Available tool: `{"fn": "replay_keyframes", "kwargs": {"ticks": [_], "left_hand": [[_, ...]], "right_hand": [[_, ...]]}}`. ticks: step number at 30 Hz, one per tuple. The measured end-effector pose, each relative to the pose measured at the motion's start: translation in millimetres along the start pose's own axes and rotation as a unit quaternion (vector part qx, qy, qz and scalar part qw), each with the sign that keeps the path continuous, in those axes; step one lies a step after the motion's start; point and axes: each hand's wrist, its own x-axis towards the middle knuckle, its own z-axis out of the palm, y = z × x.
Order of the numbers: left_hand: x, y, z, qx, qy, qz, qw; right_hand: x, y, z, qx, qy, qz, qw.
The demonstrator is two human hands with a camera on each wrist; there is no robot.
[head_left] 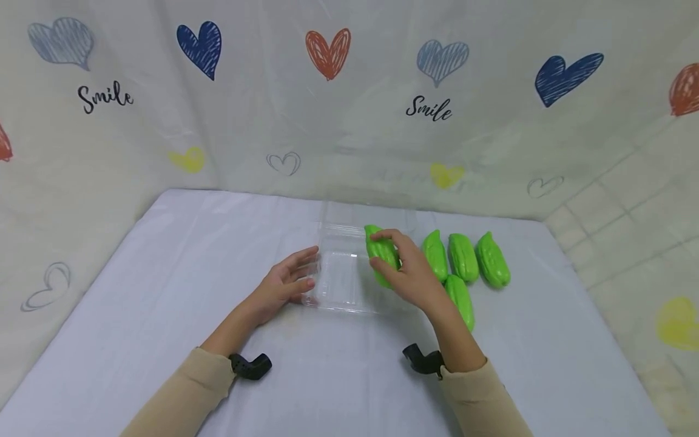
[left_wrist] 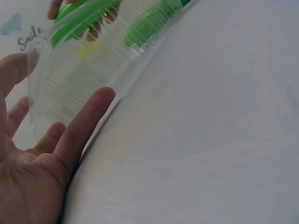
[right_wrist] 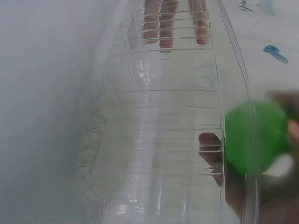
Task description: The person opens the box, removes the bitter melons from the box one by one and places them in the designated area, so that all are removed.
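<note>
In the head view, my right hand grips a bright green, ridged bitter melon between thumb and fingers, over the right part of a clear plastic box. The right wrist view shows the green melon through and beside the box's ribbed clear wall. My left hand rests at the box's left side, its fingers fairly straight. In the left wrist view, the thumb lies along the clear wall, with the other fingers spread beside it. The box's lid stands raised at the back.
Right of the box, several more green bitter melons lie on the white-covered table, one of them nearer me and partly behind my right wrist. A pale curtain printed with hearts hangs behind the table. Black wrist mounts sit on both wrists.
</note>
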Motion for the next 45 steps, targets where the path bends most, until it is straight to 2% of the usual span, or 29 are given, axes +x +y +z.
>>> {"fn": "replay_keyframes", "kwargs": {"ticks": [11,20,25,31,39,45], "left_hand": [[0.3,2.5,1.4,0.001,-0.005,0.009,1.0000],[0.6,1.1,-0.3,-0.007,0.001,0.010,0.9999],[2.4,0.7,0.8,-0.015,-0.006,0.012,0.9998],[0.0,2.5,2.2,-0.014,-0.002,0.007,0.9999],[-0.1,2.8,2.3,-0.011,-0.001,0.006,0.9999],[-1.5,4.4,3.0,-0.008,-0.002,0.005,0.9999]], "right_hand": [[-5.3,-5.8,-5.2,0.018,0.019,-0.005,0.9996],[-5.9,-18.9,-12.5,0.022,0.029,-0.019,0.9991],[-11.2,-18.8,-23.4,-0.002,0.018,-0.033,0.9993],[-20.4,-14.7,-33.2,-0.038,0.007,-0.029,0.9988],[-30.7,-8.6,-44.9,-0.050,0.015,-0.023,0.9983],[-36.5,-0.1,-52.3,-0.072,0.034,-0.036,0.9962]]}}
